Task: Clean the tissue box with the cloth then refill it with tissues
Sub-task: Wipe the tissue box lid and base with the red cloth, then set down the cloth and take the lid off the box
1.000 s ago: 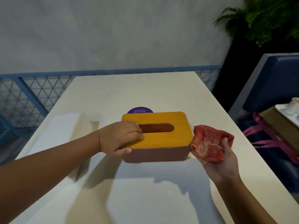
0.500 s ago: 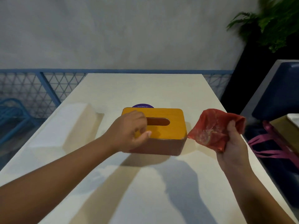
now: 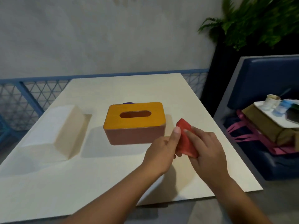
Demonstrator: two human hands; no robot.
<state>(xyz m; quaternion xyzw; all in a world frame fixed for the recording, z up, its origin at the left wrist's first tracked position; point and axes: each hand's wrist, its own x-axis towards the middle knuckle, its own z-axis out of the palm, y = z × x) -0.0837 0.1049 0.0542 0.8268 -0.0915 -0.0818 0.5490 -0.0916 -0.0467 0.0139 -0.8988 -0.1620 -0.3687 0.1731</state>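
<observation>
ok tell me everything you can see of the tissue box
The tissue box is rectangular with rounded corners, a yellow-orange wood-like lid and reddish-brown sides. An oval slot in the lid shows no tissue sticking out. It stands upright and closed on the table, long side toward the camera, hiding part of a purple sticker behind it. No hand touches it: the left hand and right hand hold the red cloth beside its near right corner.

I can read no text from here; the purple sticker [image 3: 128, 103] behind the tissue box [image 3: 134, 126] shows no legible lettering.
</observation>
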